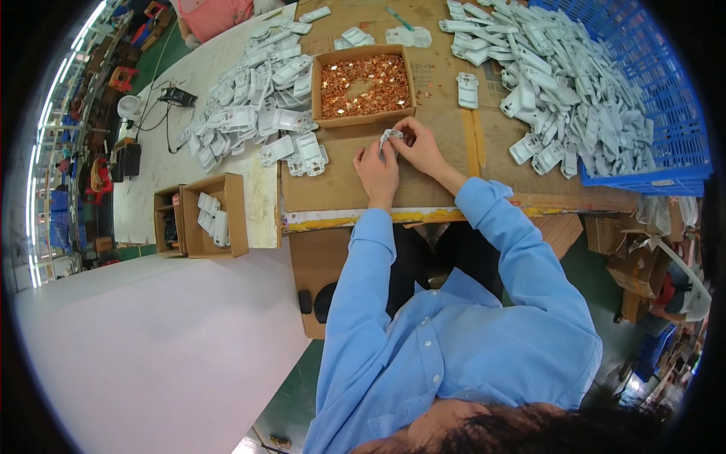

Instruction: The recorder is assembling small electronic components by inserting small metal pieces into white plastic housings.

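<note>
Both my hands meet over the cardboard-covered table, just in front of a shallow cardboard box [364, 121] of small copper-coloured metal pieces [363, 83]. A white plastic casing [390, 135] is held on edge between them. My left hand [376, 168] grips its left side with fingers bent. On its right side, the fingers of my right hand [420, 151] are pinched against it; whether they also hold a small metal piece is hidden. A pile of like casings [257, 98] lies to the left, with a few loose casings [306, 153] close to my left hand.
At the right, a large heap of white casings [552, 83] spills from a blue plastic crate [673, 98]. One casing [467, 91] lies alone. Small cardboard boxes [227, 216] stand at the left table edge. A person in pink [215, 17] is across the table.
</note>
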`<state>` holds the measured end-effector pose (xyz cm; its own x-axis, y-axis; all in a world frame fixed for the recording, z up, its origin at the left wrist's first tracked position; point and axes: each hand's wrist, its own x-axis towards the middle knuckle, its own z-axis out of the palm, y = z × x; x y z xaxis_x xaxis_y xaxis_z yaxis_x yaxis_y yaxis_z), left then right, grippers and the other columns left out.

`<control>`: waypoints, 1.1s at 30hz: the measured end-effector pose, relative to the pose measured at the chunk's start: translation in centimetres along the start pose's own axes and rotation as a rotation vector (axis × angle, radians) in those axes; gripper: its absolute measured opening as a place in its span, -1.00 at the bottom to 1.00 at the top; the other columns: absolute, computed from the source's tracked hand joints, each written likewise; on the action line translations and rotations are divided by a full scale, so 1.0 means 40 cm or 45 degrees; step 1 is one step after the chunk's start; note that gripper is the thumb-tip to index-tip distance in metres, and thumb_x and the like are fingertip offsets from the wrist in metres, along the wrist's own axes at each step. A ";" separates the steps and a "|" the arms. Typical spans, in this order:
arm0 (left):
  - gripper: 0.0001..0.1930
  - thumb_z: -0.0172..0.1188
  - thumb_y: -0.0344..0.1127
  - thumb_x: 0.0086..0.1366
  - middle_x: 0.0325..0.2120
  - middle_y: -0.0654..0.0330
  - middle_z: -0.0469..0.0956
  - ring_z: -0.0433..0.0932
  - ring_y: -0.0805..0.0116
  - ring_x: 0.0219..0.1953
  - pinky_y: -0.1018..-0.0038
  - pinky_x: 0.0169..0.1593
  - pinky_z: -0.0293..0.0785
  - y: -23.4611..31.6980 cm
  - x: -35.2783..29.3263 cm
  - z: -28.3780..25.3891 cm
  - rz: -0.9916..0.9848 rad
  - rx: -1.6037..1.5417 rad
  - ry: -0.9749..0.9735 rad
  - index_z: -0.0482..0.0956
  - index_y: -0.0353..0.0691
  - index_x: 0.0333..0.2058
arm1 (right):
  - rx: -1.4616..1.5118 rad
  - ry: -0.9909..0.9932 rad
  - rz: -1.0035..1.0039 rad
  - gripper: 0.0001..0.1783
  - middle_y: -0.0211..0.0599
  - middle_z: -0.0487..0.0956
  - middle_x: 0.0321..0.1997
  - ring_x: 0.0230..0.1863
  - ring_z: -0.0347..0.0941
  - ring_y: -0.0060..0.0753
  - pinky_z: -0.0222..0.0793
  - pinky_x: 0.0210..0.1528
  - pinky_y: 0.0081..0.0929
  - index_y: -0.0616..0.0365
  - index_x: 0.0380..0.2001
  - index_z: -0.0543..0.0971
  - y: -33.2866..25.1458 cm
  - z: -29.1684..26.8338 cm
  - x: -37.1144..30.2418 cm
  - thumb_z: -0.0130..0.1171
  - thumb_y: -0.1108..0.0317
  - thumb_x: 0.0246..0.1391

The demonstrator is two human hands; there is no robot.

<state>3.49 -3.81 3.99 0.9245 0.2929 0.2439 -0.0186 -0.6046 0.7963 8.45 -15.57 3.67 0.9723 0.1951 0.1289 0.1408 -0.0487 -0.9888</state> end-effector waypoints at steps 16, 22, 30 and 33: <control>-0.79 0.04 -0.23 0.33 -0.46 0.09 0.60 0.53 0.11 -0.33 0.20 0.11 0.26 -0.009 0.002 0.008 0.152 0.046 0.104 0.58 -0.20 -0.37 | -0.003 -0.041 0.036 -0.79 -0.51 0.44 -0.50 -0.49 0.28 -0.73 0.27 -0.44 -0.66 0.20 -0.36 0.46 0.017 -0.008 0.010 0.30 0.40 0.00; -0.79 0.04 -0.23 0.32 -0.45 0.09 0.61 0.54 0.11 -0.33 0.20 0.11 0.26 -0.007 0.002 0.008 0.149 0.054 0.099 0.59 -0.19 -0.35 | -0.054 -0.053 0.032 -0.78 -0.50 0.45 -0.50 -0.51 0.28 -0.73 0.26 -0.46 -0.65 0.20 -0.37 0.46 0.028 -0.011 0.014 0.30 0.39 -0.01; -0.77 0.04 -0.20 0.32 -0.43 0.03 0.60 0.51 0.05 -0.30 0.21 0.15 0.24 -0.001 0.002 0.012 0.047 0.048 0.130 0.59 -0.20 -0.34 | -0.042 -0.045 0.017 -0.79 -0.48 0.47 -0.49 -0.50 0.31 -0.71 0.29 -0.44 -0.64 0.21 -0.31 0.48 0.017 -0.004 0.009 0.27 0.41 0.00; -0.78 0.05 -0.19 0.31 -0.44 0.04 0.59 0.51 0.05 -0.30 0.20 0.15 0.23 -0.004 0.002 0.011 0.064 0.053 0.119 0.59 -0.19 -0.32 | -0.060 -0.057 0.011 -0.80 -0.47 0.48 -0.48 -0.48 0.32 -0.71 0.30 -0.42 -0.65 0.21 -0.29 0.48 0.020 -0.005 0.010 0.25 0.43 0.01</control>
<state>3.72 -4.01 3.66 0.8832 0.3282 0.3350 -0.0462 -0.6498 0.7587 9.01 -15.74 2.94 0.9643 0.2379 0.1162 0.1425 -0.0964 -0.9851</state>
